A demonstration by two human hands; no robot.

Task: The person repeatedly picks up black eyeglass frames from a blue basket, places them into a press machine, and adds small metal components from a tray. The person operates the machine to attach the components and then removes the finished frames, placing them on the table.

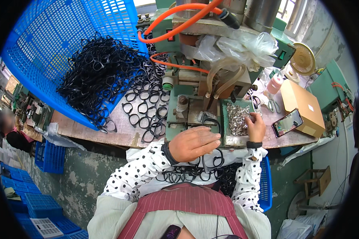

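Note:
My left hand (193,144) reaches across in front of the press, its back turned up. Its fingers lie together over a black eyeglass frame (218,123) and hold it by the side. One rim of that frame sits under the machine's tool (208,104); the thumb is hidden. Over the right edge of a green tray (226,140), my right hand (256,126) has its thumb and forefinger brought together. Whatever may be between those fingertips is too small to make out. Small shiny metal pieces (237,119) fill the tray. Further black frames (187,174) lie on my lap.
A big tilted blue basket (40,71) of black frames stands left, with loose frames (145,107) spilling over the table. Orange hoses (159,38) loop above the press. At right are a phone (287,122), scissors (273,106), a pink bottle (274,83) and a cardboard box (301,105).

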